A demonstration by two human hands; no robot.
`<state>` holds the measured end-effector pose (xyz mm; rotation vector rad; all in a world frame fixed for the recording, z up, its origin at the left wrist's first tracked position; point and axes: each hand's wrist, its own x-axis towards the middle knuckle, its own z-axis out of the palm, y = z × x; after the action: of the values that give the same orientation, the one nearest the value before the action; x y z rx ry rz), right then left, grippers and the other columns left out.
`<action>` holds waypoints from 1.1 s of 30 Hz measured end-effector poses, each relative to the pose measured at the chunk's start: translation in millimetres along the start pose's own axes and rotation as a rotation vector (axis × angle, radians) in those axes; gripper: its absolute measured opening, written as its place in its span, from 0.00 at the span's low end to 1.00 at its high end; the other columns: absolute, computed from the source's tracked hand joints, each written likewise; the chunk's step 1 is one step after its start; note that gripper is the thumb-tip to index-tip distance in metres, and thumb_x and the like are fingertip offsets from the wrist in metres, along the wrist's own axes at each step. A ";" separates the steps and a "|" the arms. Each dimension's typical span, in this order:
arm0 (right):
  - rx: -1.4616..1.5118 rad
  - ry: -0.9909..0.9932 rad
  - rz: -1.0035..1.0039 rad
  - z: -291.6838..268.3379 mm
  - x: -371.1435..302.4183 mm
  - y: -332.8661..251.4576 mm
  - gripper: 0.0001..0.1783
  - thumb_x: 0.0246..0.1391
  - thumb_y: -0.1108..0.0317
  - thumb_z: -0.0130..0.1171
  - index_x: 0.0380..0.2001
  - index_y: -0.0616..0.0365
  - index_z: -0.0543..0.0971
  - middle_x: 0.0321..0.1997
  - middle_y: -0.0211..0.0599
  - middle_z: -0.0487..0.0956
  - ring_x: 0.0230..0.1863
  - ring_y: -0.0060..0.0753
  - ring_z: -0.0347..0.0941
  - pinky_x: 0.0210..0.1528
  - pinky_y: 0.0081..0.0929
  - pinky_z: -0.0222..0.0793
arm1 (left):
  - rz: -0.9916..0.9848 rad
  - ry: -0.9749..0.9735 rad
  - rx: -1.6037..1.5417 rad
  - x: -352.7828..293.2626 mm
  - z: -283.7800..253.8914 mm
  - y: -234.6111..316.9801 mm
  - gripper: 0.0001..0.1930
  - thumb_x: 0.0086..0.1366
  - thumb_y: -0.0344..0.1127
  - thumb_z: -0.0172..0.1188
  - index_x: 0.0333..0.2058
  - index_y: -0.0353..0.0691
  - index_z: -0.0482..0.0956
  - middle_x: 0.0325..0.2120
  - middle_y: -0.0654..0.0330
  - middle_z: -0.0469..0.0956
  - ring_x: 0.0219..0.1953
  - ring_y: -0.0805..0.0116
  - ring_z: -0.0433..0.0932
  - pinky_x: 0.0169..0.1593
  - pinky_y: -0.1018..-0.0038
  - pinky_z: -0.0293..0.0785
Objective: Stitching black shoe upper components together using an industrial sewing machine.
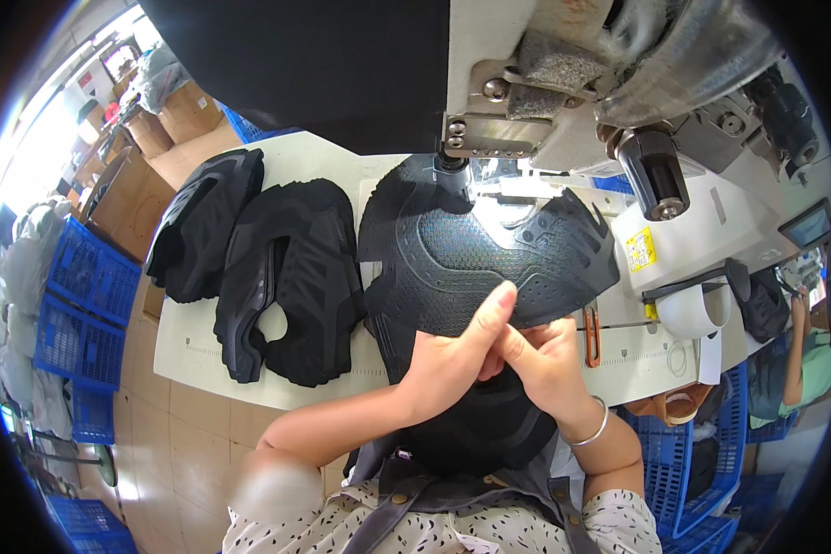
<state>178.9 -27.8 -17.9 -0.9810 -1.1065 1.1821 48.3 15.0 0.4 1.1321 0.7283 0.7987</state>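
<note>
A black textured shoe upper [471,254] lies spread on the white sewing table [198,355], its far edge by the machine's presser area [454,180]. My left hand [448,360] is closed on the upper's near edge, thumb on top. Close beside it, my right hand [543,365] is closed at the same edge with its fingers curled in; the fingertips of both hands are partly hidden. More black upper pieces [480,429] hang over my lap below my hands. To the left lie two stacks of black shoe uppers, a nearer stack [319,268] and a farther stack [198,240].
The sewing machine head [526,120] overhangs the work. Right of my hands are orange-handled thread snips [592,337] and a white roll-like holder [697,311]. Blue crates [78,314] stand at left, and another blue crate [660,471] at right. A person in green [812,374] works at far right.
</note>
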 end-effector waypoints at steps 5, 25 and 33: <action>-0.536 -0.387 -0.108 -13.3 -22.8 -40.7 0.06 0.50 0.72 0.53 0.26 0.62 0.78 0.20 0.35 0.77 0.20 0.19 0.73 0.23 0.17 0.67 | 0.149 0.228 -0.142 3.3 -9.3 -8.8 0.12 0.61 0.40 0.55 0.23 0.40 0.74 0.17 0.70 0.71 0.16 0.83 0.65 0.20 0.84 0.63; -0.285 0.073 -0.235 -78.2 56.3 -41.2 0.15 0.52 0.74 0.52 0.44 0.67 0.71 0.36 0.35 0.77 0.36 0.17 0.71 0.41 0.14 0.66 | 0.111 0.153 -0.123 12.9 -27.3 3.6 0.07 0.59 0.37 0.56 0.27 0.40 0.74 0.19 0.69 0.71 0.16 0.82 0.65 0.20 0.84 0.63; -0.274 0.070 -0.235 -75.4 55.6 -40.2 0.15 0.52 0.73 0.53 0.44 0.65 0.71 0.36 0.34 0.76 0.36 0.19 0.71 0.42 0.16 0.66 | 0.087 0.166 -0.080 15.1 -30.8 8.0 0.06 0.59 0.36 0.57 0.28 0.40 0.74 0.20 0.70 0.71 0.15 0.83 0.65 0.20 0.85 0.63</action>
<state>262.7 21.1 13.5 -1.0578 -1.3119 0.8150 29.3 44.6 -1.5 1.0390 0.7814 0.9957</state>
